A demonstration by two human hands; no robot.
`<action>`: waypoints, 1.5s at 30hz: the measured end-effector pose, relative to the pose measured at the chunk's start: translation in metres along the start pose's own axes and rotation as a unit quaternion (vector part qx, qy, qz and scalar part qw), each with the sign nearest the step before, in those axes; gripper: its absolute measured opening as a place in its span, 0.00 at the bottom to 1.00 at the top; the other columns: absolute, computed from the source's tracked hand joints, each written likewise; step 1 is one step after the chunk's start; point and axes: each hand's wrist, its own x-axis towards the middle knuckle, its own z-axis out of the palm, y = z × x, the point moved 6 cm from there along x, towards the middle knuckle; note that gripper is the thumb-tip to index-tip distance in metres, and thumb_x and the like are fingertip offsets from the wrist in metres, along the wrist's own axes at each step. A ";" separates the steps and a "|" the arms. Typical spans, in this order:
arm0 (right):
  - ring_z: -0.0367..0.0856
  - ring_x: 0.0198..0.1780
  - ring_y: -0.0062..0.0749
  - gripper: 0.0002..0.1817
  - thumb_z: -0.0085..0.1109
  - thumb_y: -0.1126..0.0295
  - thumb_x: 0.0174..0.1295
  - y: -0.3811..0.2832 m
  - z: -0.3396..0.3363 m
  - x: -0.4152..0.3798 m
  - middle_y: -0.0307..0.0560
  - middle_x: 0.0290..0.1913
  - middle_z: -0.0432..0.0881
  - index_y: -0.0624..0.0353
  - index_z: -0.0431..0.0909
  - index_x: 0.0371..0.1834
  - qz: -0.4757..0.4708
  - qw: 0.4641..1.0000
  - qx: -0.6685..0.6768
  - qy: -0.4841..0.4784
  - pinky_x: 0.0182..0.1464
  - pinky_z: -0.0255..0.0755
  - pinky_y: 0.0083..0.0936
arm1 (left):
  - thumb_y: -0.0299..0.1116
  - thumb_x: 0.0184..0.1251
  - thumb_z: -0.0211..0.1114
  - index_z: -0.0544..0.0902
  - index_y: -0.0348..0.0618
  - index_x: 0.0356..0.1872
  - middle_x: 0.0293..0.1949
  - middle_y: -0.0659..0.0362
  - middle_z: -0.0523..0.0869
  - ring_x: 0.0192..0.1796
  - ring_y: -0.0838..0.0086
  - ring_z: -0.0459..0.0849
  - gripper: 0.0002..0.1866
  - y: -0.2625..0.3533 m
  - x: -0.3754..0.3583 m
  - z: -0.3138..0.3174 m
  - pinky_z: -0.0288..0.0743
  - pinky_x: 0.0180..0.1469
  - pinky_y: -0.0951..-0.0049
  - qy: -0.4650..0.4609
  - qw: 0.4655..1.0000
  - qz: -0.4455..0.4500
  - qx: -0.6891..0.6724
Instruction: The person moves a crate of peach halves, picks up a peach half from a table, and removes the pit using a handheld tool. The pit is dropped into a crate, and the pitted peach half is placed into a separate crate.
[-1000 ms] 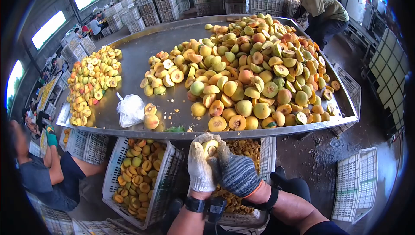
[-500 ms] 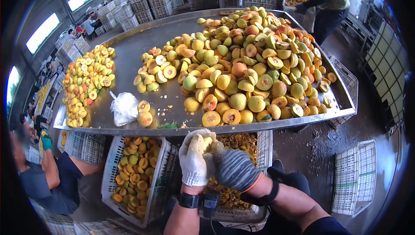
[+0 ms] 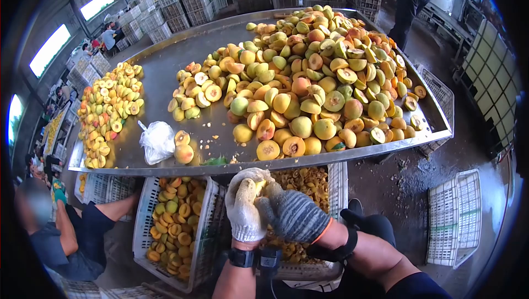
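My left hand [image 3: 246, 204], in a white glove, is closed around a yellow fruit piece [image 3: 259, 186] just below the table's front edge. Against it, my right hand [image 3: 297, 215] in a grey striped glove has its fingers curled in at the fruit; whether it holds a tool is hidden. Both hands are above a crate of fruit scraps [image 3: 306, 184]. Beyond them, a large heap of halved fruit [image 3: 308, 87] covers much of the metal table [image 3: 160, 73]. A white plastic bag [image 3: 157, 142] lies beside two fruit pieces [image 3: 183, 147].
A crate of fruit halves [image 3: 175, 216] stands left of my hands. A smaller fruit pile [image 3: 107, 112] lies at the table's left end. A person [image 3: 69, 238] sits at lower left, another [image 3: 410, 1] stands at upper right. An upright white crate [image 3: 454, 219] is at right.
My hands remain together, with the right fingers shifted slightly at the fruit. The person at upper right has moved from leaning over a crate to standing. The seated person's head has come further into view.
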 end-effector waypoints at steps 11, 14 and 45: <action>0.80 0.22 0.54 0.15 0.56 0.63 0.68 -0.010 -0.013 -0.008 0.55 0.23 0.77 0.65 0.73 0.47 0.010 0.990 0.017 0.143 0.24 0.71 0.44 | 0.44 0.78 0.54 0.80 0.46 0.50 0.48 0.57 0.85 0.46 0.68 0.84 0.14 -0.013 0.004 -0.015 0.81 0.51 0.68 0.167 0.964 -0.086 -0.190; 0.80 0.27 0.60 0.12 0.53 0.66 0.71 -0.009 -0.016 -0.006 0.62 0.24 0.78 0.66 0.74 0.46 0.042 0.992 0.082 0.089 0.26 0.70 0.49 | 0.46 0.77 0.52 0.79 0.43 0.56 0.50 0.54 0.84 0.50 0.64 0.82 0.19 -0.011 0.006 -0.009 0.80 0.55 0.63 0.081 0.973 -0.071 -0.204; 0.80 0.32 0.63 0.14 0.49 0.64 0.72 -0.010 0.000 0.000 0.67 0.35 0.79 0.65 0.77 0.45 -0.075 0.981 0.104 0.149 0.35 0.72 0.50 | 0.38 0.72 0.57 0.76 0.39 0.47 0.52 0.47 0.81 0.56 0.56 0.81 0.13 0.001 0.001 0.008 0.75 0.64 0.55 -0.017 0.996 0.026 -0.081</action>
